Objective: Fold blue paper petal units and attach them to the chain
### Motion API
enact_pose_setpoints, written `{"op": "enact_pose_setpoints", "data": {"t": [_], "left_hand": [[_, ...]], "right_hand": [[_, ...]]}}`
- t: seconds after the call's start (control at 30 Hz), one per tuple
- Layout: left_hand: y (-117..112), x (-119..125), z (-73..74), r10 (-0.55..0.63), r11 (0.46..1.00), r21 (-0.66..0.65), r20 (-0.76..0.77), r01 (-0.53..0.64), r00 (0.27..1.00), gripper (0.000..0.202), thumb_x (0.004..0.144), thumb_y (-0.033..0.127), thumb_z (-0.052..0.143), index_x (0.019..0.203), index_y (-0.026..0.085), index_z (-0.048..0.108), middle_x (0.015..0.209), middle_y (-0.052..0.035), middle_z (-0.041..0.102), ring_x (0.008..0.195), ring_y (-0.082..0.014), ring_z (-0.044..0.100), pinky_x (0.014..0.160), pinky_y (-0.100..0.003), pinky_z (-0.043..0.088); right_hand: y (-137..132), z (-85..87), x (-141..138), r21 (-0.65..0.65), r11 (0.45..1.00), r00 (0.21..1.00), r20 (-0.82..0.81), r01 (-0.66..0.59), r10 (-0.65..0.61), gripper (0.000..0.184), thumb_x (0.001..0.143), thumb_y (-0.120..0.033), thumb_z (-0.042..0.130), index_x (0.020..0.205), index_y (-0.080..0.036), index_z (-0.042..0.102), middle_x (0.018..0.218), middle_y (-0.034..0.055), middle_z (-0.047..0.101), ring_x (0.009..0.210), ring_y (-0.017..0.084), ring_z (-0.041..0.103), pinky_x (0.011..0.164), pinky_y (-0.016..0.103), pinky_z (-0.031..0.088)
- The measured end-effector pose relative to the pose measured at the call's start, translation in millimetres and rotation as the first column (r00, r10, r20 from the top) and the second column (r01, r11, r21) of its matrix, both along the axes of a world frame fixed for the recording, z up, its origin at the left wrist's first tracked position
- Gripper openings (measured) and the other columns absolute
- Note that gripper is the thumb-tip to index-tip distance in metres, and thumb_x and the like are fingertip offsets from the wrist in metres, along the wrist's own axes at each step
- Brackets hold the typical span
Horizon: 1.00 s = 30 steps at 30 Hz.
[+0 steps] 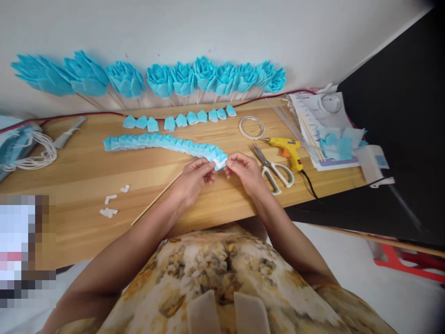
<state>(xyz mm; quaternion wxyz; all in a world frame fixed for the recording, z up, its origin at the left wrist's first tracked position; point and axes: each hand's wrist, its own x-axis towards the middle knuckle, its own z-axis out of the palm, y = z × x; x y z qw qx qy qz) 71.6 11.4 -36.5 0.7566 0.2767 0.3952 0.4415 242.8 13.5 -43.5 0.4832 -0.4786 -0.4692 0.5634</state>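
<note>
My left hand [200, 175] and my right hand [245, 170] pinch opposite sides of a small blue petal [218, 168]. A white V-shaped strip [220, 162] lies across that petal. The petal sits at the right end of a long curved row of overlapping blue petals [149, 140] on the table; whether it is joined to the row I cannot tell. Under my left forearm runs a thin wooden stick [156, 199]. To the right of my right hand are scissors [271, 168] with pale handles, blades apart.
Blue flowers [158, 81] on sticks lean along the wall. Several separate petals [181, 120] lie in front. A tape roll [251, 127], a yellow glue gun [287, 147] and papers [333, 160] occupy the right. White scraps [109, 212] and a coiled white cord [41, 153] lie left.
</note>
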Motion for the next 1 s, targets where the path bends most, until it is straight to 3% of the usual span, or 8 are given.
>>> {"op": "enact_pose_setpoints", "data": {"t": [0.23, 0.33, 0.53, 0.7, 1.0], "left_hand": [[-2.4, 1.9, -0.1, 0.047, 0.998, 0.051, -0.063, -0.044, 0.997, 0.024, 0.076, 0.027, 0.077, 0.067, 0.016, 0.058, 0.061, 0.0018, 0.059, 0.054, -0.0075, 0.051, 0.055, -0.021, 0.039], [-3.6, 1.6, -2.3, 0.023, 0.995, 0.097, -0.095, -0.014, 0.995, 0.023, 0.078, 0.029, 0.076, 0.07, 0.015, 0.061, 0.063, 0.0014, 0.059, 0.057, -0.0079, 0.051, 0.057, -0.021, 0.04], [-4.8, 1.6, -2.3, -0.021, 0.994, 0.104, -0.099, 0.031, 0.995, 0.031, 0.081, 0.043, 0.074, 0.073, 0.015, 0.062, 0.069, -0.0008, 0.062, 0.06, -0.0099, 0.054, 0.056, -0.023, 0.041], [-5.4, 3.6, 0.1, -0.04, 0.988, 0.14, -0.218, 0.071, 0.975, 0.023, 0.076, 0.032, 0.076, 0.072, 0.016, 0.06, 0.063, 0.0021, 0.058, 0.058, -0.009, 0.049, 0.057, -0.023, 0.04], [-4.0, 3.0, -3.6, -0.016, 0.991, 0.129, -0.217, 0.045, 0.976, 0.02, 0.077, 0.029, 0.072, 0.07, 0.017, 0.058, 0.062, 0.0028, 0.057, 0.055, -0.0083, 0.049, 0.055, -0.023, 0.038]], "right_hand": [[-1.7, -7.4, 2.6, -0.017, 0.997, 0.992, -0.1, -0.081, 0.079, 0.03, 0.084, -0.05, 0.071, 0.084, -0.02, 0.071, 0.076, 0.0018, 0.069, 0.066, 0.013, 0.062, 0.055, 0.024, 0.051], [-3.0, -5.6, 0.5, -0.023, 0.99, 0.99, -0.033, -0.139, 0.139, 0.031, 0.081, -0.048, 0.076, 0.077, -0.019, 0.068, 0.072, 0.0004, 0.067, 0.065, 0.012, 0.06, 0.056, 0.023, 0.05], [-3.3, -4.3, -1.4, 0.003, 0.994, 0.993, 0.041, -0.108, 0.108, 0.032, 0.077, -0.047, 0.079, 0.074, -0.018, 0.065, 0.065, -0.0023, 0.063, 0.057, 0.011, 0.056, 0.053, 0.024, 0.048], [-3.9, -4.9, 0.4, 0.023, 0.995, 0.991, 0.088, -0.1, 0.098, 0.03, 0.077, -0.043, 0.078, 0.07, -0.018, 0.063, 0.062, -0.0034, 0.061, 0.054, 0.009, 0.055, 0.054, 0.024, 0.046], [-5.8, -4.1, 2.7, 0.007, 0.995, 0.993, 0.06, -0.098, 0.097, 0.029, 0.085, -0.046, 0.069, 0.073, -0.019, 0.067, 0.069, -0.0005, 0.068, 0.058, 0.011, 0.06, 0.056, 0.025, 0.05]]}}
